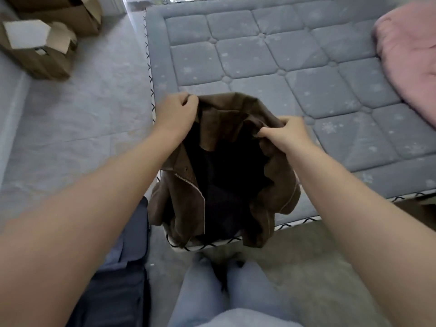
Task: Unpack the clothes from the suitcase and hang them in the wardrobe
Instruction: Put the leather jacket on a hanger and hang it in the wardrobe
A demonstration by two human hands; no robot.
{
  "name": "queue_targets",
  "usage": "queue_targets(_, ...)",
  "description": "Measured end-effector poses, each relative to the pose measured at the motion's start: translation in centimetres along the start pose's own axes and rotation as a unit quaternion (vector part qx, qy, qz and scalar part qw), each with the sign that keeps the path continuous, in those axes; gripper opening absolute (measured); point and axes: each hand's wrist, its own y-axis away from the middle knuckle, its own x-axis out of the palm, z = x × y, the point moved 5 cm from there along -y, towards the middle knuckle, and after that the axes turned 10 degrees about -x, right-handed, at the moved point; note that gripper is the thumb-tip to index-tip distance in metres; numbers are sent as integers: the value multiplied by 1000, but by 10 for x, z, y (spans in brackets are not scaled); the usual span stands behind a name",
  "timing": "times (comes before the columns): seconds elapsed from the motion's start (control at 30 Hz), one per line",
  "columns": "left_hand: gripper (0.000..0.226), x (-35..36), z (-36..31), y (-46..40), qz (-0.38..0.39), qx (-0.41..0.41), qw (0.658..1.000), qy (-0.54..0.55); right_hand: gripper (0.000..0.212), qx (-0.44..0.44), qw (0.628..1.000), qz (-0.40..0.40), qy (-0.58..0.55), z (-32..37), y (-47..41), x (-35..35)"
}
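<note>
A brown jacket [236,109] with a dark lining and a zip hangs in the air over the near corner of the mattress. My left hand [175,113] grips its left shoulder. My right hand [286,134] pinches the collar and right shoulder, so the jacket is held spread open between both hands. The dark suitcase [118,267] lies open on the floor at the lower left, partly hidden by my left arm. No wardrobe or hanger is in view.
A grey quilted mattress [295,67] fills the upper right, with a pink blanket [410,57] at its far right. Open cardboard boxes [44,36] stand on the floor at the upper left. My legs in light jeans [224,286] are below the jacket.
</note>
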Motion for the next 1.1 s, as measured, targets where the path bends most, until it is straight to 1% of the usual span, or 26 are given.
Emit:
queue_targets(0.07,42,2,2,3,8,8,1000,-9,27,-16,999,-14,38,-6,2,-5)
queue_targets(0.13,43,4,5,3,19,0,1000,-5,16,-39,996,-22,80,-5,8,-9)
queue_targets(0.2,42,7,6,5,34,-8,999,-1,17,-60,991,-22,114,-3,12,-7)
queue_targets(0.27,40,5,5,7,48,-4,999,4,26,-67,991,-21,115,-1,12,-1)
queue_targets(0.3,37,5,6,9,60,2,998,6,28,-65,992,-14,110,-1,13,2)
queue_targets(0.33,32,3,5,10,74,9,997,8,26,-66,992,-2,111,1,13,7)
queue_targets(0.4,12,2,9,12,98,22,995,-1,18,-75,988,32,131,-1,10,16)
queue_targets(0.43,14,1,11,12,99,29,995,-15,15,-74,987,46,135,-1,10,20)
queue_targets(0.47,20,-1,14,10,97,31,995,-25,17,-67,987,57,135,-1,9,24)
queue_targets(0.57,24,-1,22,2,80,22,996,-13,22,-39,991,58,116,1,8,31)
queue_targets(0.63,23,1,28,-4,64,1,998,6,26,-22,996,36,78,1,6,34)
queue_targets(0.7,20,6,35,-10,51,-28,998,23,25,-2,999,14,31,1,4,35)
queue_targets(0.8,16,17,41,-17,62,-86,993,54,26,53,998,2,-27,-5,-2,39)
queue_targets(0.87,22,30,40,-19,79,-115,989,48,23,82,996,18,-41,-11,-10,42)
queue_targets(0.9,25,37,40,-20,88,-124,987,42,29,89,995,31,-39,-17,-16,44)
queue_targets(0.93,26,45,40,-21,96,-132,986,45,34,91,994,52,-32,-20,-21,47)
queue_targets(1.03,23,72,38,-27,105,-148,980,77,34,85,986,142,-21,-35,-36,58)
queue_targets(1.1,21,93,36,-36,109,-155,980,69,52,120,974,190,-39,-54,-50,63)
